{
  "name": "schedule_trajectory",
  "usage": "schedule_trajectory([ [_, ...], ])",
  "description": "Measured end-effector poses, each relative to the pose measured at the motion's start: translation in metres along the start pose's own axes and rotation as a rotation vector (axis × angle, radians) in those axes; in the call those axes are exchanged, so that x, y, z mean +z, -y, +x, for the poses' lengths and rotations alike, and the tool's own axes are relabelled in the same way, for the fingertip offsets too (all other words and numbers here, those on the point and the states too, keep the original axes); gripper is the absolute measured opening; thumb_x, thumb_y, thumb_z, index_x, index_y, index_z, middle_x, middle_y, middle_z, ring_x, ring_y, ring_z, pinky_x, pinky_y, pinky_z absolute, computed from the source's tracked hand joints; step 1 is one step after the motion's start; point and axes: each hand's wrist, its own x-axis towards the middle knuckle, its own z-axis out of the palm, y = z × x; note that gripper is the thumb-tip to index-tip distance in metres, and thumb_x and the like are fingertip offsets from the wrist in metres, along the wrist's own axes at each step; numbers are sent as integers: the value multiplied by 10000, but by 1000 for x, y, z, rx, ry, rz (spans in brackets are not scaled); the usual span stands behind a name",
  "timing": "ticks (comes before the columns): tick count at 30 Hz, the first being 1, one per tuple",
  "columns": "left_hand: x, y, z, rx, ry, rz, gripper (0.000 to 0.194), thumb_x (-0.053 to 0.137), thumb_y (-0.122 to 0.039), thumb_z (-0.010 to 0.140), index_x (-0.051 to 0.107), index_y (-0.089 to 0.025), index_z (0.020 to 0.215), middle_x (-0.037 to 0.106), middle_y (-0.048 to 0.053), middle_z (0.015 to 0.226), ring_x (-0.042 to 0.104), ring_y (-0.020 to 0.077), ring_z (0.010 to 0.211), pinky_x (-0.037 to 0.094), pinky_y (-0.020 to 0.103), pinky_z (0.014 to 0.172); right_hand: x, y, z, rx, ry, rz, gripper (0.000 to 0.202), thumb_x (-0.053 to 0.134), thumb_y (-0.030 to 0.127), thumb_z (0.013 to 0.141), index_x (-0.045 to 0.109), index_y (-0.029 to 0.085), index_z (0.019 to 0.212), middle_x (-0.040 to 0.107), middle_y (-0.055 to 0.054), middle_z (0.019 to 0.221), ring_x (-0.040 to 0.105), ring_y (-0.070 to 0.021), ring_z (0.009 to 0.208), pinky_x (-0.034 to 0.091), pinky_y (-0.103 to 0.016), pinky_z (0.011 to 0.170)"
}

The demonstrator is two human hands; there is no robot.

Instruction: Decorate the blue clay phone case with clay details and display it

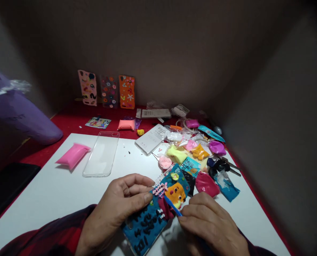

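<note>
A phone case (154, 222) coated in teal clay is tilted in my left hand (118, 206), thumb on its face and fingers behind. Raised clay shapes cover it: an orange face (175, 193), a pink lattice (160, 190), a dark magenta patch and black lettering. My right hand (214, 222) grips a blue modelling tool (173, 207). The tool's tip touches or hovers just over the magenta patch beside the orange face; I cannot tell which. Past the case's upper end lies a light pink lump of clay (165, 162).
Clay packets (206, 185) crowd the right side, near scissors (231, 165). A clear phone case (101, 156) and a pink packet (73, 155) lie left on the white board (54, 192). Decorated cases (126, 91) lean on the back wall. A purple cone-like object (25, 110) stands far left.
</note>
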Motion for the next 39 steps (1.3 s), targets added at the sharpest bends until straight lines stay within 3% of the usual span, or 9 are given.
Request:
schedule_trajectory([
  [39,0,0,-1,6,26,-9,326,782,-315,670,663,-128,910,722,68,800,641,130,672,488,204,618,-3,0,-1,7,-13,-98,207,601,38,708,621,161,874,698,-56,719,664,-163,694,586,-299,663],
])
